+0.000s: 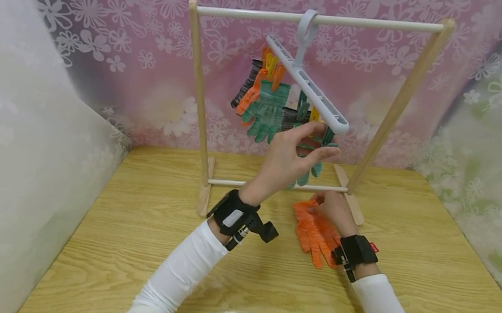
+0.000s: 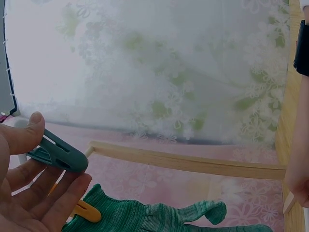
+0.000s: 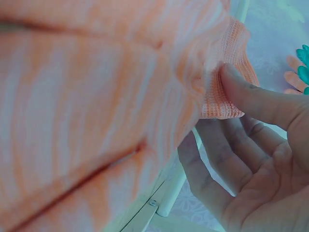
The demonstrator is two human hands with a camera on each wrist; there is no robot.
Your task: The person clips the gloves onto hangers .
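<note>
Left hand (image 1: 290,157) pinches a green peg (image 2: 59,153) under the hanger (image 1: 307,85), right hand (image 1: 335,210) below it pinches the orange glove (image 1: 313,232) cuff on the desk (image 1: 137,226).

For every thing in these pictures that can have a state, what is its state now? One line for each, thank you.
Left hand: raised, pinching the green clip between thumb and fingers.
Right hand: low on the table, thumb pinching the cuff of the orange glove.
Orange glove: lying on the table, not hung.
Green glove: hanging, clipped.
Clip hanger: hooked on the rack's rail, tilted.
</note>
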